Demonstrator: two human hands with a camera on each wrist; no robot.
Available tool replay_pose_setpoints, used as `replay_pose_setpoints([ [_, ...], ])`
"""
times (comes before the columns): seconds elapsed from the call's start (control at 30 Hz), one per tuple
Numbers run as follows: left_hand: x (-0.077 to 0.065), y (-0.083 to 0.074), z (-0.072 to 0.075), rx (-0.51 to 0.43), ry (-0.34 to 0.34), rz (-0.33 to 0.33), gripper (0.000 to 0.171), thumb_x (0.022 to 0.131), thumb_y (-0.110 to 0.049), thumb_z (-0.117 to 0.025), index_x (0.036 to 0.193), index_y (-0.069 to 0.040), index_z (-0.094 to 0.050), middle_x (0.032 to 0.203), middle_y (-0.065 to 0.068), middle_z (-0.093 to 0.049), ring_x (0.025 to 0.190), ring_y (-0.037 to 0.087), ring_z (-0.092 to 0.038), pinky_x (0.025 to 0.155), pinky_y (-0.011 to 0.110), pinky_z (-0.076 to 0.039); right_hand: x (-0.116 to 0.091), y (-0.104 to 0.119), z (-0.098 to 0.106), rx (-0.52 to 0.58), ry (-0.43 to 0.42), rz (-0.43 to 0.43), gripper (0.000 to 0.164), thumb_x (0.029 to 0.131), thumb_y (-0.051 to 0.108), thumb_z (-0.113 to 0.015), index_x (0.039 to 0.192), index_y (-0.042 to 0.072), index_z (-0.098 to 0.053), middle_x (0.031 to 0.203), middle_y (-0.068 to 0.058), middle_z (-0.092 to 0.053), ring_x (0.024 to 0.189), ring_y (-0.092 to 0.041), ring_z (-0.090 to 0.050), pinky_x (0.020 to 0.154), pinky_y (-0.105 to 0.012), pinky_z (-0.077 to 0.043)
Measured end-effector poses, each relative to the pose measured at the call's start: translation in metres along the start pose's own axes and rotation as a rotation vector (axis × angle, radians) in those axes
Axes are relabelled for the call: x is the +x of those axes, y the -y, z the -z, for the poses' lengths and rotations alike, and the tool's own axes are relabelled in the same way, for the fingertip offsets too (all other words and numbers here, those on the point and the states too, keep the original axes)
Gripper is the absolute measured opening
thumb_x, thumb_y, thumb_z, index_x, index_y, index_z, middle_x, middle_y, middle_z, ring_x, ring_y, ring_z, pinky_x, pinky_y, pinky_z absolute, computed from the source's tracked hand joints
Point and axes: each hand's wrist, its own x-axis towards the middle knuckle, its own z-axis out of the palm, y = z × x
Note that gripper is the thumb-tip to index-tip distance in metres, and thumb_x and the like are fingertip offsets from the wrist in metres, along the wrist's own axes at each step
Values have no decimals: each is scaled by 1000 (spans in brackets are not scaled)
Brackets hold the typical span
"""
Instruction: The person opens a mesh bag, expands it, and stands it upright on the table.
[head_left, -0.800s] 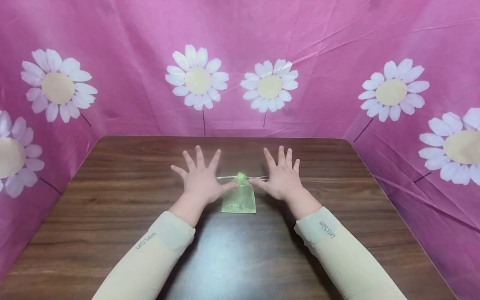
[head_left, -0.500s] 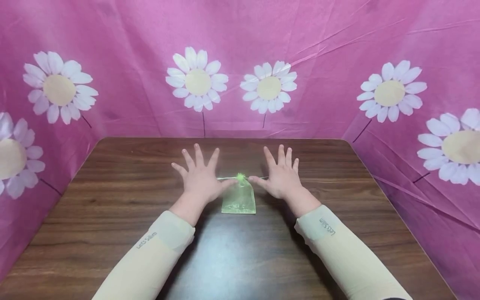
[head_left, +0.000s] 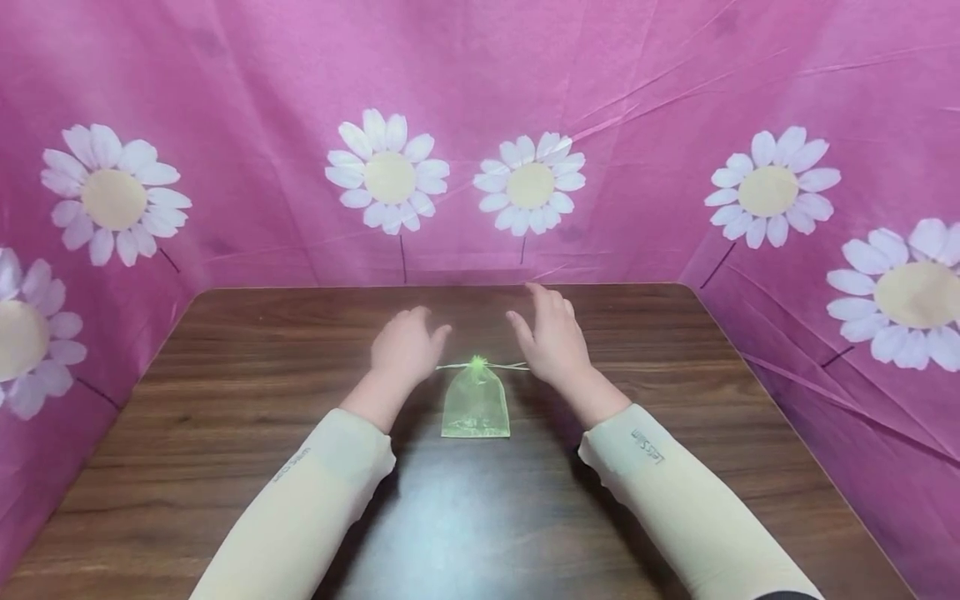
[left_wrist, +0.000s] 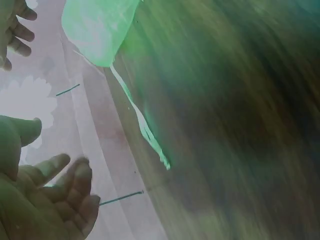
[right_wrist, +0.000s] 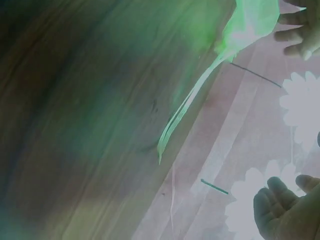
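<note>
A sheer light-green organza drawstring pouch (head_left: pixel 476 408) lies flat on the wooden table, its neck gathered tight at the far end. Pale drawstrings stretch out from the neck to both sides. My left hand (head_left: pixel 405 350) is just left of the pouch, fingers loosely bent and thumb apart, holding nothing. On the other side hovers my right hand (head_left: pixel 557 340), likewise without anything in it, thumb spread from the fingers. In the left wrist view one drawstring (left_wrist: pixel 137 115) hangs free of the left palm (left_wrist: pixel 40 210). The right wrist view shows the other drawstring (right_wrist: pixel 192 95) away from the right hand (right_wrist: pixel 287 210).
The dark wood-grain table (head_left: pixel 247 417) reaches to a pink cloth backdrop (head_left: pixel 465 67) printed with large white daisies. Cloth also encloses the left and right sides. Cream sleeves (head_left: pixel 300 500) cover both forearms.
Both hands had fingers spread wide with thumbs over the pouch's neck. Now the thumbs have drawn back off it and the fingers have come together and bent. The view has tilted up slightly.
</note>
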Motion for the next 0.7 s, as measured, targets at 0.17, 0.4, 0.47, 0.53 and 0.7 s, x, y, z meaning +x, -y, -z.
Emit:
replay_pose_setpoints([
  [0.17, 5, -5, -5, -62, 66, 57, 52, 106, -50, -54, 134, -8, -67, 131, 11, -72, 120, 35, -67, 95, 54, -54, 2, 5, -5, 34, 32, -43, 47, 107, 31, -60, 141, -2, -57, 122, -23, -69, 113, -41, -63, 97, -56, -51],
  [0.4, 11, -7, -12, -82, 121, 107, 50, 106, -51, -55, 123, -8, -73, 123, 9, -75, 114, 33, -69, 93, 53, -55, 1, 7, -14, 54, 129, -128, 35, 109, 31, -58, 120, -2, -63, 105, -19, -72, 97, -38, -69, 90, -54, -54],
  [0.47, 13, -8, -14, -78, 136, 113, 49, 106, -51, -55, 121, -8, -74, 123, 9, -75, 114, 33, -70, 92, 53, -56, 2, 7, -17, 46, 160, -146, 32, 109, 30, -57, 114, -1, -65, 101, -17, -71, 94, -36, -68, 88, -53, -55],
  [0.53, 14, -8, -17, -71, 146, 116, 48, 106, -50, -55, 118, -8, -76, 121, 9, -76, 113, 32, -70, 91, 53, -57, 3, 7, -19, 36, 200, -157, 29, 109, 28, -57, 108, 0, -66, 96, -15, -71, 90, -34, -67, 86, -51, -55],
  [0.7, 18, -10, -22, -43, 173, 117, 43, 106, -47, -56, 105, -10, -79, 113, 8, -77, 104, 31, -72, 83, 52, -58, 7, 4, -25, 9, 302, -160, 26, 107, 23, -57, 95, 4, -68, 89, -11, -69, 83, -29, -64, 81, -48, -55],
])
